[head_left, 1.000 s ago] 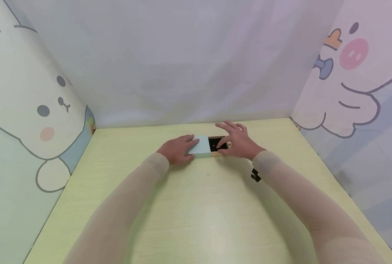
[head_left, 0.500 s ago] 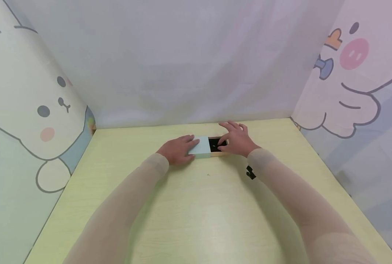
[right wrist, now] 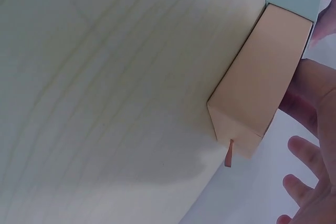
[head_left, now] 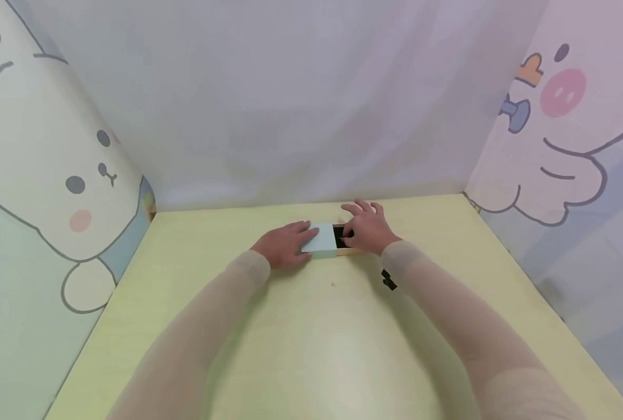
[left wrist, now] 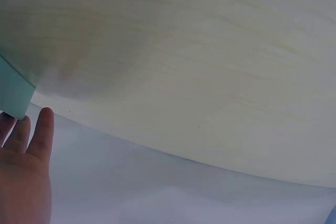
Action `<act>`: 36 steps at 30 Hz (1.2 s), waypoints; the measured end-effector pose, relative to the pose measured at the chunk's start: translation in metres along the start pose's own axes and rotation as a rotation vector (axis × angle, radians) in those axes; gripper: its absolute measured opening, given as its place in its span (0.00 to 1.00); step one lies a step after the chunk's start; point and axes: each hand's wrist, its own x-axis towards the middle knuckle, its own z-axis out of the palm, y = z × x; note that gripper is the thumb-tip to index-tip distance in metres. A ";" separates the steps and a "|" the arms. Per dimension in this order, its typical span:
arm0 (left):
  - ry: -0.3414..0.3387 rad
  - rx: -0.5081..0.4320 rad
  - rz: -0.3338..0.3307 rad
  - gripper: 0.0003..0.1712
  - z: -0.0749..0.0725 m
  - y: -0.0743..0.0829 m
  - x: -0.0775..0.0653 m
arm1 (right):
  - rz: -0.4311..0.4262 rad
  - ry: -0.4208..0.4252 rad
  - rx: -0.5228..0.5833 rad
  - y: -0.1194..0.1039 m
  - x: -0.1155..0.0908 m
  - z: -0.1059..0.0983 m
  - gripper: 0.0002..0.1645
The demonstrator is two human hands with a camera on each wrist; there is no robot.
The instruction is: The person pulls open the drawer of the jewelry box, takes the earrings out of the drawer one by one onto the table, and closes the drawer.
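Holding boxy blue cover (head_left: 324,241), left fingers (head_left: 308,234) half-spread; right fingers (head_left: 349,226) bent into peach tray (right wrist: 262,66), grip unclear.

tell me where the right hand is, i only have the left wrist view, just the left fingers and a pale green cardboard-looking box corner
Observer: In the head view, the right hand has its fingers over the black interior of a peach, rectangular, cardboard-looking drawer.
Operator: is it open
Observer: Yes, it sticks out to the person's right from that pale green box.
Operator: anything on its end
Observer: Yes, the right wrist view shows a small, narrow brown tab there, material unclear.
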 end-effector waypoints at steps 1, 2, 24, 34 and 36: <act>0.002 -0.003 -0.001 0.45 0.000 0.000 -0.001 | 0.001 -0.003 -0.002 -0.001 0.000 0.001 0.05; 0.006 -0.006 -0.001 0.45 0.001 0.001 -0.002 | 0.001 -0.006 -0.004 -0.001 0.001 0.003 0.05; 0.040 0.023 0.048 0.45 0.007 -0.010 0.003 | -0.099 0.077 -0.019 0.004 0.005 0.012 0.08; 0.037 0.018 0.042 0.45 0.003 -0.011 0.002 | -0.107 0.110 0.005 0.016 0.001 0.002 0.05; 0.037 0.022 0.038 0.45 0.003 -0.011 0.002 | -0.105 0.114 0.005 0.018 -0.001 0.000 0.05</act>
